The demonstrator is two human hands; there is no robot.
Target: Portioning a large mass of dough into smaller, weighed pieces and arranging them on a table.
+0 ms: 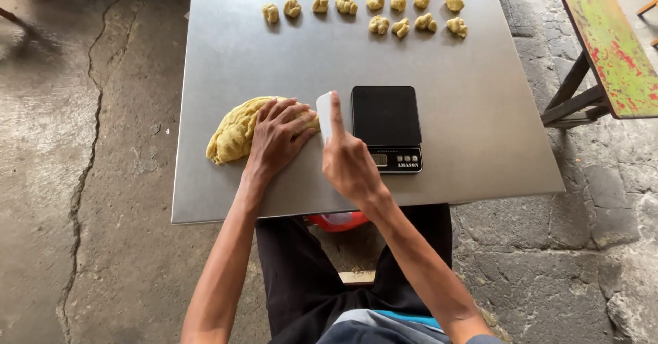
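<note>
A large lump of yellow dough [234, 133] lies on the steel table [480, 111], at its near left. My left hand [277, 137] rests flat on the right part of the dough, fingers spread. My right hand [348, 157] holds a white plastic scraper [323, 111] upright, its edge down at the dough's right end beside my left fingertips. A black digital scale [386, 121] sits just to the right of the scraper, its platform bare.
Several small shaped dough pieces [379, 23] lie in rows along the table's far side. A painted green and red bench [610, 42] stands at the right. Cracked concrete floor [82, 179] surrounds the table. A red object [336, 220] sits under the table's near edge.
</note>
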